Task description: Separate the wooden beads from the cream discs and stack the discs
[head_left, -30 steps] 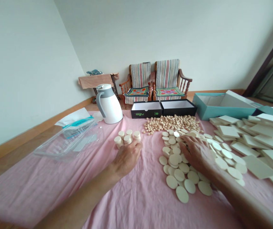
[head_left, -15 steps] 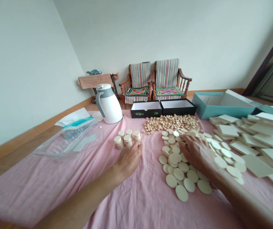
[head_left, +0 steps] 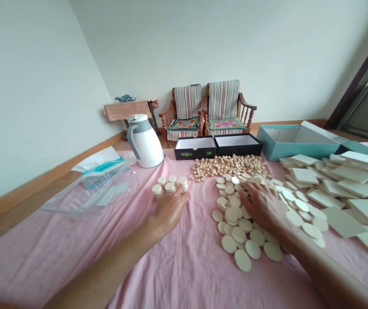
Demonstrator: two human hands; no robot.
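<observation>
Small round wooden discs stand in several short stacks (head_left: 170,187) on the pink cloth. My left hand (head_left: 170,211) is right in front of these stacks and covers their lower parts. Its fingers curl inward, and what they hold, if anything, is hidden. To the right, my right hand (head_left: 263,205) lies over a spread of loose pale wooden discs (head_left: 238,234). The fingers there are slightly apart, reaching over the discs at the far side of the spread. No disc is plainly lifted in that hand.
Wooden beads (head_left: 230,165) lie behind the discs, before two black boxes (head_left: 195,153). Square wooden tiles (head_left: 341,216) and a teal box (head_left: 282,148) are at the right. A white jug (head_left: 148,146) and clear plastic tray (head_left: 71,206) are at the left. Chairs (head_left: 187,103) stand beyond.
My left hand has shifted slightly closer to the stacks and now covers more of them. The right hand stays over the loose discs. The whole view has moved a little.
</observation>
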